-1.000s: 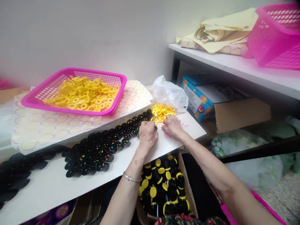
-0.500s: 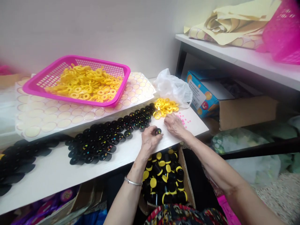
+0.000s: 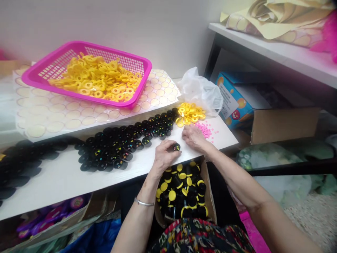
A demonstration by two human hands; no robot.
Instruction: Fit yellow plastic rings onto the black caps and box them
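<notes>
My left hand (image 3: 164,156) is closed round a small black cup (image 3: 176,147) with coloured specks inside, held at the front edge of the white table (image 3: 65,186). My right hand (image 3: 193,137) rests just to the right of it, fingers bent and pinched on the table beside a scatter of tiny pink beads (image 3: 204,130); what they hold is too small to make out. A small pile of yellow rings (image 3: 190,114) lies just behind the hands. A long band of black cups (image 3: 123,142) stretches leftward across the table.
A pink basket (image 3: 86,52) full of yellow rings sits on a sheet of round stickers (image 3: 55,119). A white plastic bag (image 3: 201,92) and a blue carton (image 3: 231,102) stand at right. A cardboard box (image 3: 209,196) of black-and-yellow pieces sits below the table.
My left hand has drawn back from the row of cups toward the table's front edge with one black cup in it. The pink beads beside my right hand have come into view.
</notes>
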